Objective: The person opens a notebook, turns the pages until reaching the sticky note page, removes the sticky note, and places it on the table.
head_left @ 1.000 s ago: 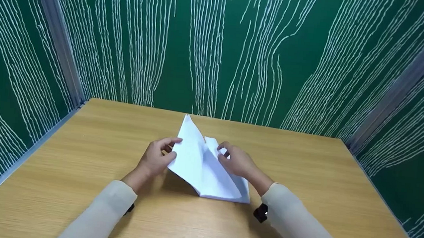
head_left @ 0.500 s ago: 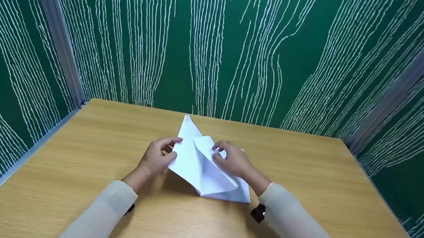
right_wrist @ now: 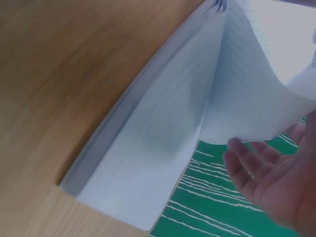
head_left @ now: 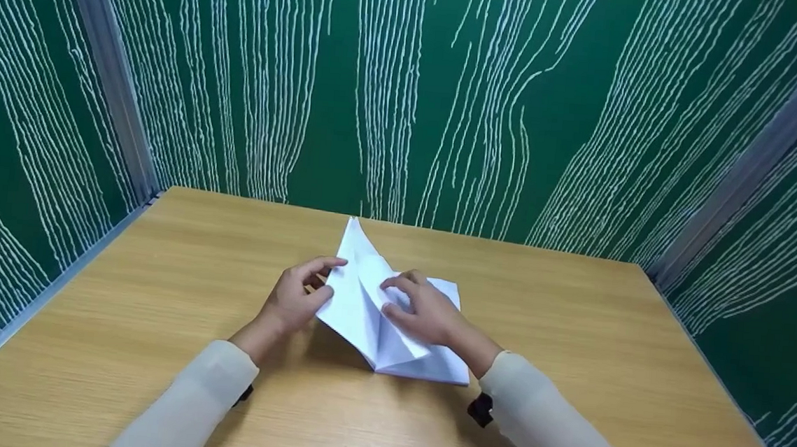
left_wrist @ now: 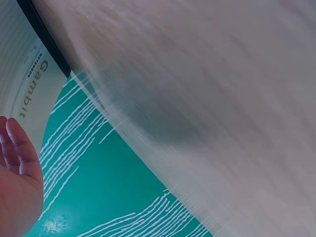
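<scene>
A notebook (head_left: 441, 364) with lined white pages lies spread on the table, its left side raised at a slant. My left hand (head_left: 292, 293) holds that raised side by its outer edge, thumb and index finger at the rim. In the left wrist view the pale cover (left_wrist: 27, 79), printed "Gambit" and "NOTEBOOK", faces the fingers (left_wrist: 19, 140). My right hand (head_left: 427, 313) is over the right half, its loosely bent fingers against a lifted page (head_left: 377, 278). That page (right_wrist: 247, 84) curves up in the right wrist view, with my fingertips (right_wrist: 234, 145) at its lower edge.
The wooden table (head_left: 154, 304) extends around the notebook on all sides. Behind it rises a green wall (head_left: 336, 107) with white wavy lines, and grey posts (head_left: 114, 70) stand at the corners. A small black device (head_left: 481, 409) sits at the right wrist.
My right hand has moved left, sweeping a page across from the right half toward the raised left side. More of the right half now shows. The left hand stays in place.
</scene>
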A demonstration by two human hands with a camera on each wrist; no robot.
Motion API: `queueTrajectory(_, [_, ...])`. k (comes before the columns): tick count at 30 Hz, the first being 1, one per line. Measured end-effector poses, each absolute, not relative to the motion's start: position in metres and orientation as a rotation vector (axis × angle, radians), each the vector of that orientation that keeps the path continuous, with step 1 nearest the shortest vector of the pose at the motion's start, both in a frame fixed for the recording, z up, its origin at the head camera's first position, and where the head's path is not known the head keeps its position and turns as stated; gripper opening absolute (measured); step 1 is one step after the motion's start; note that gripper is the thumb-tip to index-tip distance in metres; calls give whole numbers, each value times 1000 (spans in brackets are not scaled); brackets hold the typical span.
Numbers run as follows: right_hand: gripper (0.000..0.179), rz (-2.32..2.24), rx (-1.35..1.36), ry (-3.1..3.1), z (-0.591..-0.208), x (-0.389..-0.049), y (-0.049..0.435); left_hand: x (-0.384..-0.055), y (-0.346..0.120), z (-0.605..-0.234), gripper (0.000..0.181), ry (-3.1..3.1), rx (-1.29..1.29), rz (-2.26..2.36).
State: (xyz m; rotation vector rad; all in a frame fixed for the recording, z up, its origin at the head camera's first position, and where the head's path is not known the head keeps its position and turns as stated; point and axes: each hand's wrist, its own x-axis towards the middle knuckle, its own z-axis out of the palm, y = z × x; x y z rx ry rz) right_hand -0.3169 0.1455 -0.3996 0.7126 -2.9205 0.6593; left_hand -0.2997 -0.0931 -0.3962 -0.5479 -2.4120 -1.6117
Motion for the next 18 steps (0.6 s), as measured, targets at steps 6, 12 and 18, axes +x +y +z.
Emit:
queueTrajectory(6, [47, 682, 779, -2930, -397, -315, 142, -290, -93, -384, 38, -2414, -569, -1625])
queueTrajectory(12, [51, 702, 815, -2941, -394, -312, 138, -307, -94, -403, 37, -2406, -557, -1598])
queueTrajectory(18, [54, 632, 823, -2990, -395, -309, 129, -311, -95, -409, 32, -2424, -537, -1594])
